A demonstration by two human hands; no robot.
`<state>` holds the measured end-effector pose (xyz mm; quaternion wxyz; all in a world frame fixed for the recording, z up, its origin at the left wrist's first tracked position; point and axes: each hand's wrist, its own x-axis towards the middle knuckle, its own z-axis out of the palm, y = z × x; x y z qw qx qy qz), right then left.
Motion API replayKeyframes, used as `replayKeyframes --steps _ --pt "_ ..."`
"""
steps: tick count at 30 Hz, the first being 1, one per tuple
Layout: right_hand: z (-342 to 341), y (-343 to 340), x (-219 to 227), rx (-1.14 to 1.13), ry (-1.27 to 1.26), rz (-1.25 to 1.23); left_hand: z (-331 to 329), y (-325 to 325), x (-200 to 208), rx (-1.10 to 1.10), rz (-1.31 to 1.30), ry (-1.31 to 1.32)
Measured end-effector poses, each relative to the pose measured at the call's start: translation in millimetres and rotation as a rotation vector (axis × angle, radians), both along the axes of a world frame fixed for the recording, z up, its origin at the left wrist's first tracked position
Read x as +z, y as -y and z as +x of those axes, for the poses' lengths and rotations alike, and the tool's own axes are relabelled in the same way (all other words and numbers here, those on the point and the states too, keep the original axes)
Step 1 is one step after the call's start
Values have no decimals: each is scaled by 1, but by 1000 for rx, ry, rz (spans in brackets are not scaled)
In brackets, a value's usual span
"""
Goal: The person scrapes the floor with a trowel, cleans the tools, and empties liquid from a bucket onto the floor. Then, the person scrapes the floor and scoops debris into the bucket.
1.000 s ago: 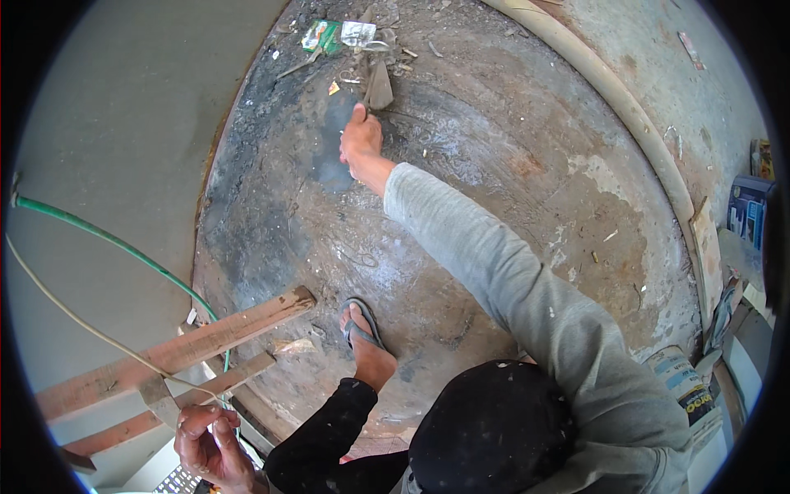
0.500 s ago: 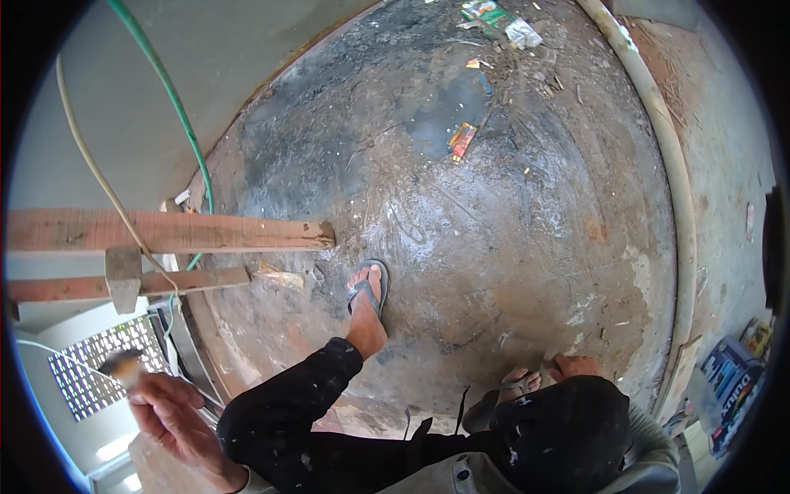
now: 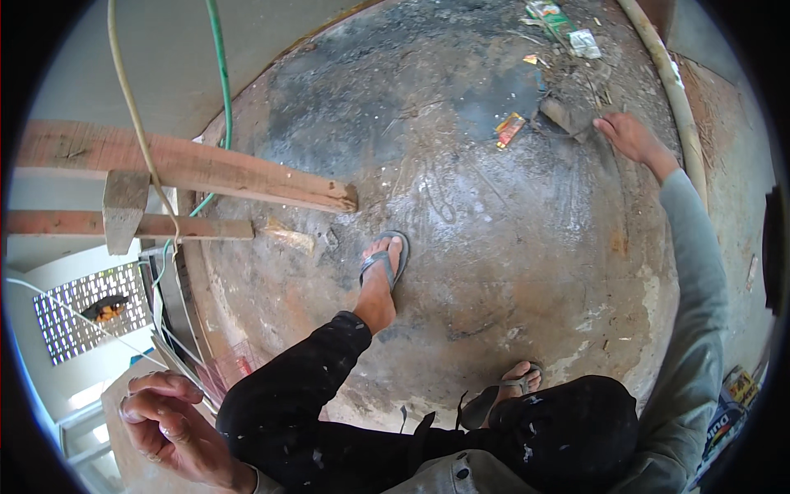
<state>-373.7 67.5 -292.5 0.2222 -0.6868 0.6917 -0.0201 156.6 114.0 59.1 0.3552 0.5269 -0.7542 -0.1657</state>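
Observation:
My right hand (image 3: 629, 137) reaches out over the floor at the far right. Its fingertips pinch the end of a thin dark strap, which joins a dark grey, flat-looking piece (image 3: 561, 115); I cannot tell its kind. My left hand (image 3: 170, 424) is raised beside my left knee, its fingers loosely bent and thumb apart, with nothing visible in it. Above this hand, a small dark and orange object (image 3: 107, 309) shows against the lattice window (image 3: 62, 317); what it is or what holds it up is unclear.
Two wooden beams (image 3: 271, 188) with a block (image 3: 123, 210) jut in from the left. A green hose (image 3: 224, 74) and a beige cable (image 3: 123, 74) hang there. Wrappers (image 3: 508, 130) litter the stained floor (image 3: 494, 255); a pipe (image 3: 671, 86) runs along the right side.
My right hand has gone from beside my right foot out to the far right, where it now grips the strap. My left hand is slightly lower, fingers looser. The whole view has shifted.

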Motion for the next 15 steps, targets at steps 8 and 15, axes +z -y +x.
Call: replayKeyframes --steps 8,15 --pt "177 -99 25 318 304 255 30 -18 -3 187 -149 17" --pt "141 8 -21 222 -160 -53 25 -46 18 219 -125 38"
